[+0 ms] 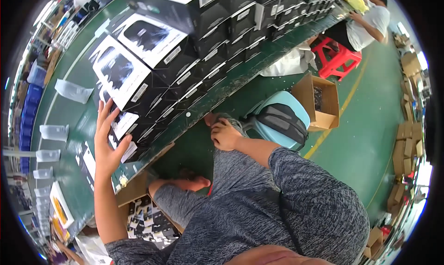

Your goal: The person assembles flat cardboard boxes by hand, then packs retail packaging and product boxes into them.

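Note:
My left hand (108, 147) is spread with thumb and fingers apart. Its fingertips touch the near end of a stack of black and white printed boxes (152, 73), beside a small white-topped box (126, 124). A flat white and black piece (88, 161) lies on the green table just left of that wrist. My right hand (225, 135) rests on my grey-clad knee, its fingers loosely bent and nothing visible in them. Whatever lies under its palm is hidden.
A light blue and grey bag (282, 119) and an open carton (335, 105) sit right of my knee. Beyond them, a person (367, 27) is by a red stool (335, 59). A carton of printed pieces (150, 221) is low by my left. Clear plastic bags (74, 91) stand at left.

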A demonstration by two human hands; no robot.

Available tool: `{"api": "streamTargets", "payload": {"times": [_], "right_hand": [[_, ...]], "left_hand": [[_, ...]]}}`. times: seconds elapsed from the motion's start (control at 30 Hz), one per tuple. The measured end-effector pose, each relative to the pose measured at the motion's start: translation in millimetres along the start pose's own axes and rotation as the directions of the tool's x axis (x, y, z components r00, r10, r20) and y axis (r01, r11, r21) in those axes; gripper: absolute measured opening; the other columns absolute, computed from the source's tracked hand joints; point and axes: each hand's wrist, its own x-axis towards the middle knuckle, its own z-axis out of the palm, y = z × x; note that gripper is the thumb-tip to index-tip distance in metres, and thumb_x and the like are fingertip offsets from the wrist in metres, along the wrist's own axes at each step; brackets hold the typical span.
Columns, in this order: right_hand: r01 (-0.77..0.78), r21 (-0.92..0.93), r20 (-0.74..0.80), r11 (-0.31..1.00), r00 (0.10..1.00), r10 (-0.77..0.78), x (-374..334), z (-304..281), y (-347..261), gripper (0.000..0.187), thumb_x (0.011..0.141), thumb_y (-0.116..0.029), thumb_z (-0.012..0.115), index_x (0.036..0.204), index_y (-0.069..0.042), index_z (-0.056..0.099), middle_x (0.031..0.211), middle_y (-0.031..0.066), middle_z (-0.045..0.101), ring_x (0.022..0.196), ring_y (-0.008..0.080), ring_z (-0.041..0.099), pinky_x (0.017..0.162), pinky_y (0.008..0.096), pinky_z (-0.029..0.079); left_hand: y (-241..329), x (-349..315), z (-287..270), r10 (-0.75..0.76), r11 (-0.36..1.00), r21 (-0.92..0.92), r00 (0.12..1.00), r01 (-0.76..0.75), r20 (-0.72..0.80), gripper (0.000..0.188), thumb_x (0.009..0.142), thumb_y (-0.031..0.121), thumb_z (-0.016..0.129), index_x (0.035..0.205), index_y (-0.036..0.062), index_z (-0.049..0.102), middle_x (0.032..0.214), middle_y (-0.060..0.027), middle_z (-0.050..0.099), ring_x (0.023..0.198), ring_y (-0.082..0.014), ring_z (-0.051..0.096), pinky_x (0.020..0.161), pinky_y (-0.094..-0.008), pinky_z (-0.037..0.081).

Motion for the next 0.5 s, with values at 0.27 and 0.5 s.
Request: {"api": "streamTargets", "payload": {"times": [0.27,0.5], "right_hand": [[0.035,-0.049,0.012,0.998,0.999,-0.034,1,0,-3,0.020,0.083,-0.030,0.059,0.088,-0.016,0.073,0.108,0.0026,0.069,0.123,0.0216,0.053,0.117,0.0503,0.026],[0.024,-0.053,-0.033,0.998,0.999,-0.026,0,4,-16,0.017,0.083,-0.028,0.061,0.086,-0.015,0.073,0.105,0.0026,0.069,0.122,0.0216,0.054,0.116,0.0510,0.029]], "left_hand": [[-15,-6,-27,-0.184,0.926,-0.364,0.963,0.102,-0.197,0.054,0.101,0.023,0.056,0.149,-0.0002,0.043,0.153,-0.0168,0.045,0.140,-0.0294,0.045,0.118,-0.0430,0.030],[50,52,-24,-0.057,0.967,-0.253,0.986,0.015,-0.157,0.080,0.094,0.047,0.064,0.155,0.0051,0.034,0.154,-0.0175,0.044,0.143,-0.0320,0.040,0.116,-0.0460,0.031]]}}
